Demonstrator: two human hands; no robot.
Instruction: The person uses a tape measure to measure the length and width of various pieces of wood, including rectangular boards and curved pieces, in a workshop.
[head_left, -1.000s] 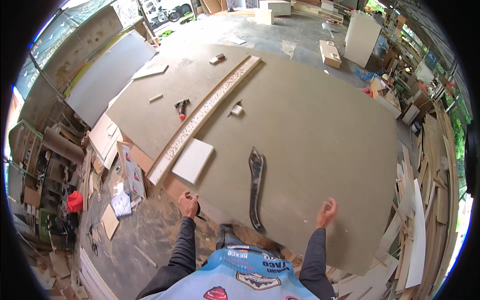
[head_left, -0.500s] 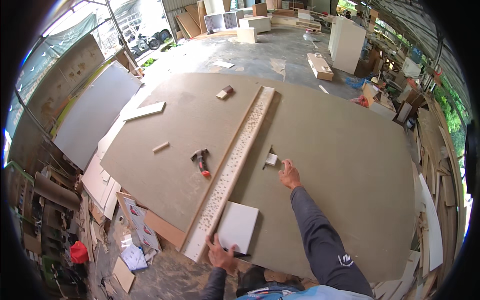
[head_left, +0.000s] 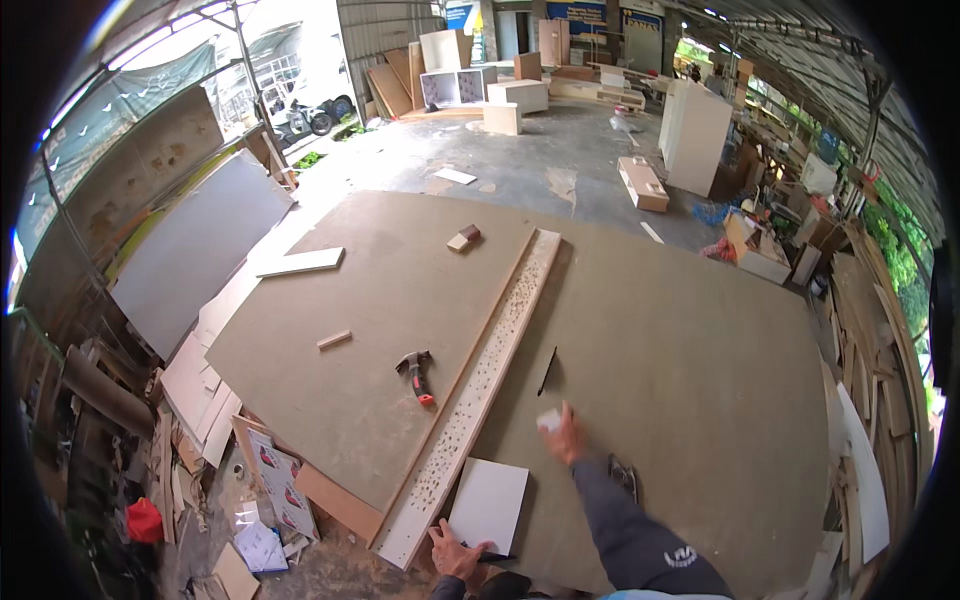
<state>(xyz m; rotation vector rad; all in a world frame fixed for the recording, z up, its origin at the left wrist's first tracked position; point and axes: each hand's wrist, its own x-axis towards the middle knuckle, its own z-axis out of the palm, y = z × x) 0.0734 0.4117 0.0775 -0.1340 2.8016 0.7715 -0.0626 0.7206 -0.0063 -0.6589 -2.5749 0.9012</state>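
Note:
My right hand (head_left: 568,440) is closed around a small white block (head_left: 549,420) above the brown tabletop. A thin black pen-like stick (head_left: 547,371) lies just beyond it. My left hand (head_left: 457,552) rests with fingers apart between the near end of a long wooden strip (head_left: 478,386) and a white rectangular board (head_left: 490,504). The strip has raised edges, and dark specks cover its pale face. A black object (head_left: 496,557) shows beside my left thumb, partly hidden. Next to my right forearm lies a dark item (head_left: 622,477) I cannot make out.
Left of the strip lie a claw hammer (head_left: 416,378), a short wooden stick (head_left: 334,340), a white slat (head_left: 300,262) and a two-tone block (head_left: 463,238). Offcuts (head_left: 850,450) crowd the right side. Beyond the table stand cabinets (head_left: 693,135). A red bag (head_left: 144,520) sits lower left.
My right hand has taken up the white block from beside the black stick and drawn it nearer. The view has tilted upward; my left hand stays by the board.

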